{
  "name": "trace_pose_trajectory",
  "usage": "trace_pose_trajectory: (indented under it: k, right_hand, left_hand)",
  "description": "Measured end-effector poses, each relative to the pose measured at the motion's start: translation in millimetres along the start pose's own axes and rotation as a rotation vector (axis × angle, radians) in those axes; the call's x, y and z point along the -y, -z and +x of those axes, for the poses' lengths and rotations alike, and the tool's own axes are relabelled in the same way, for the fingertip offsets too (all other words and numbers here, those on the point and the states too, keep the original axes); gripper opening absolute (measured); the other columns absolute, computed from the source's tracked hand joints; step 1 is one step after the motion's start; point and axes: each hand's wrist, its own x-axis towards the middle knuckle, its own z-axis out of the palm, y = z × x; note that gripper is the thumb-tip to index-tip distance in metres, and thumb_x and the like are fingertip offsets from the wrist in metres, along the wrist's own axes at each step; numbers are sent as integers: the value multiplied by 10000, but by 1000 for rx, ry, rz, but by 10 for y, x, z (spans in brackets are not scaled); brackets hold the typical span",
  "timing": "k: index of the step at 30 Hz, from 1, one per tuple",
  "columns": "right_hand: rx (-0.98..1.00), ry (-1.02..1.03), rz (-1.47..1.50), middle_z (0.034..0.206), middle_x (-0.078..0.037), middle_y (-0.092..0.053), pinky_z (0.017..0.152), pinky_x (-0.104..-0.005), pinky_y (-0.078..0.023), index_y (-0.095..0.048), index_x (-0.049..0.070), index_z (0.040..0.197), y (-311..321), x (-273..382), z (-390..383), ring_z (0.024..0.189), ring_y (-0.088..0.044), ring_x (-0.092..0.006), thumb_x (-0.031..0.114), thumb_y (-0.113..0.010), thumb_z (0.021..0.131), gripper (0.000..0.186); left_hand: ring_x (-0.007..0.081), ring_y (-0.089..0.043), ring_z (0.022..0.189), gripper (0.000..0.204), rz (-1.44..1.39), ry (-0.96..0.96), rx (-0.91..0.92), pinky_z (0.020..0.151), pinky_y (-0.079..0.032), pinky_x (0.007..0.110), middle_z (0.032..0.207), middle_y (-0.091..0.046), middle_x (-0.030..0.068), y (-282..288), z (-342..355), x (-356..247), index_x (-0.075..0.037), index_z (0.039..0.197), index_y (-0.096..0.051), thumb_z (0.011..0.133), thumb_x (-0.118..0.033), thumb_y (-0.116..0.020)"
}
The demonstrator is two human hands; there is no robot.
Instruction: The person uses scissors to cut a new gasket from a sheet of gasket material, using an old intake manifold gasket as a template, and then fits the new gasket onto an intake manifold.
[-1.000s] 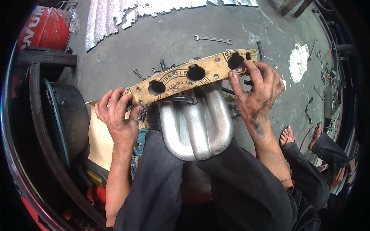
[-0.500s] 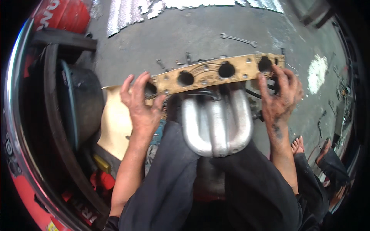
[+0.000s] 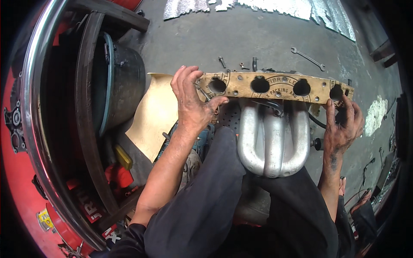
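Note:
A long tan gasket (image 3: 280, 93) with several large round holes and small bolt holes lies across the top of a silver intake manifold (image 3: 273, 144). The manifold's curved pipes rest between my thighs; the gasket hides most of its flange. My left hand (image 3: 192, 106) is closed round the gasket's left end, fingers over the far edge and thumb along the near edge. At the other end, my right hand (image 3: 342, 129) has its fingertips on the near edge, beside the last large hole. Dark smudges mark my right wrist and fingers.
Left of the manifold lies a tan gasket sheet (image 3: 157, 114). On the floor beyond are an open-end wrench (image 3: 308, 59) and a bolt (image 3: 222, 62). A dark drum (image 3: 124, 84) and metal frame (image 3: 88, 103) stand left. Another person's dark-clothed leg (image 3: 365, 219) is at lower right.
The view has shifted, so the manifold and gasket appear farther right. My left hand now wraps the gasket's end more tightly; my right fingertips sit lower on its near edge.

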Motion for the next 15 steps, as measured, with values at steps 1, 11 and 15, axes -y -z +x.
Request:
trace_pose_trajectory:
  k: [1, 11, 15]
  right_hand:
    - [-4, -2, -14, 1126, -76, -630, 982, -425, -377, -701, 144, 1178, 21, -2, 10, 1078, -567, -261, 303, -795, 832, 393]
    - [-27, 7, 0, 1136, -76, -625, 994, -430, -375, -695, 158, 1185, -43, -20, -16, 1095, -561, -258, 279, -801, 827, 393]
    - [-13, 4, 24, 1137, -74, -624, 992, -423, -378, -692, 158, 1189, -48, -45, -19, 1094, -561, -258, 276, -804, 825, 399]
  left_hand:
    - [365, -344, 1315, 950, 8, -12, -3, 1102, -347, 496, 1337, -414, 131, -8, 11, 31, -106, 1319, -401, 568, -435, -881]
    - [226, -591, 992, 371, -350, 313, -196, 933, -484, 363, 1061, -591, 106, -41, -145, -40, -35, 1183, -569, 851, -66, -732]
    - [161, -603, 982, 350, -433, 471, -154, 907, -497, 316, 1017, -599, 77, -78, -122, -27, -18, 1189, -546, 879, -28, -708]
